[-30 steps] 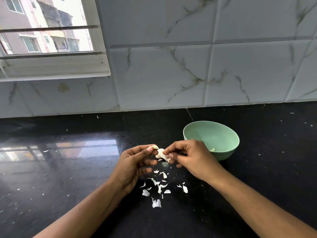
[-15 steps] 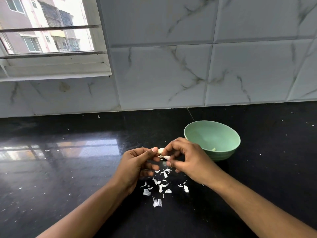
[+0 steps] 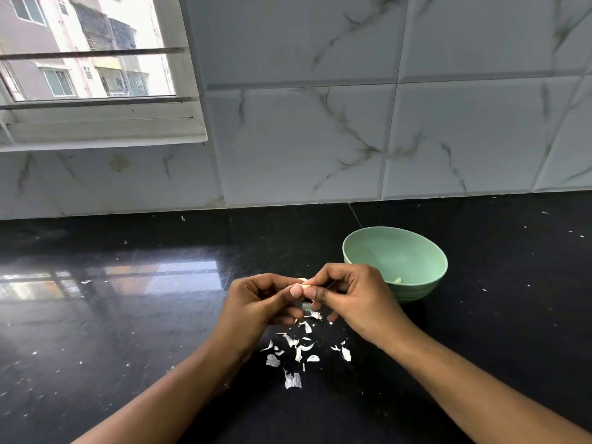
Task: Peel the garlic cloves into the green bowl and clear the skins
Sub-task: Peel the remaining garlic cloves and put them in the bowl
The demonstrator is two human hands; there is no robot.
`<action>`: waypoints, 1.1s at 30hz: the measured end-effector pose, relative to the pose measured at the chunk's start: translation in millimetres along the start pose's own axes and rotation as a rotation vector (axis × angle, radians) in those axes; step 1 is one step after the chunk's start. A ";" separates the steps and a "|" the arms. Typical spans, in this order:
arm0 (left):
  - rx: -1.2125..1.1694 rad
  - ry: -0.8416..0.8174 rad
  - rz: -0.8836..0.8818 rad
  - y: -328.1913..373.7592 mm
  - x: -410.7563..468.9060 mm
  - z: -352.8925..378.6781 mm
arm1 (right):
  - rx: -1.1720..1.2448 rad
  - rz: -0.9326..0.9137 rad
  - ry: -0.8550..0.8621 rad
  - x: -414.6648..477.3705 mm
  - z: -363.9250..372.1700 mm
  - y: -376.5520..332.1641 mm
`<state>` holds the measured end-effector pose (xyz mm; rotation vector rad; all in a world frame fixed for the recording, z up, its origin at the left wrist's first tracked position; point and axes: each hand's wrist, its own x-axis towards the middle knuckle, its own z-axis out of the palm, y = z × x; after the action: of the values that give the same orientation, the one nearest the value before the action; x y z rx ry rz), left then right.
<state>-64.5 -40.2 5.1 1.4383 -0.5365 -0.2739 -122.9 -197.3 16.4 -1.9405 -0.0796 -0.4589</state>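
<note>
Small pale garlic clove (image 3: 302, 282) pinched between left hand (image 3: 256, 310) and right hand (image 3: 358, 298), above white papery skins (image 3: 301, 347), beside green bowl (image 3: 426, 251).

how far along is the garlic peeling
Done: one pale piece lies in the green bowl, and loose skins litter the counter. In hand: left hand and right hand pinch a clove between them. Left: finish it, drop it in, clear the skins.

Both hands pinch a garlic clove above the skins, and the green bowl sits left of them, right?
No. The head view shows the green bowl on the right side. The left hand and right hand do pinch the garlic clove above the skins.
</note>
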 end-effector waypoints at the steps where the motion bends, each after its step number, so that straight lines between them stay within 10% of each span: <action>1: 0.008 0.011 0.028 0.5 0.4 -0.4 | -0.005 0.012 0.001 -0.1 0.2 -1.3; 10: 0.467 0.022 0.414 -5.3 1.9 -11.8 | -0.532 -0.137 -0.123 2.4 -8.0 -3.6; 15: 0.621 -0.026 0.589 -3.5 4.0 -14.9 | 0.160 0.371 -0.389 2.6 -15.6 -9.2; 23: 0.656 -0.070 0.673 -3.3 3.5 -13.1 | 0.321 0.624 -0.597 8.7 -25.7 -9.9; 33: 0.231 0.072 0.172 0.0 14.5 -26.7 | 0.174 0.483 -0.455 7.2 -23.2 -3.8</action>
<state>-38.6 -24.3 6.6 1.6073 -0.6443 -0.0225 -123.7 -217.7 30.1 -1.7817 0.0566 0.3021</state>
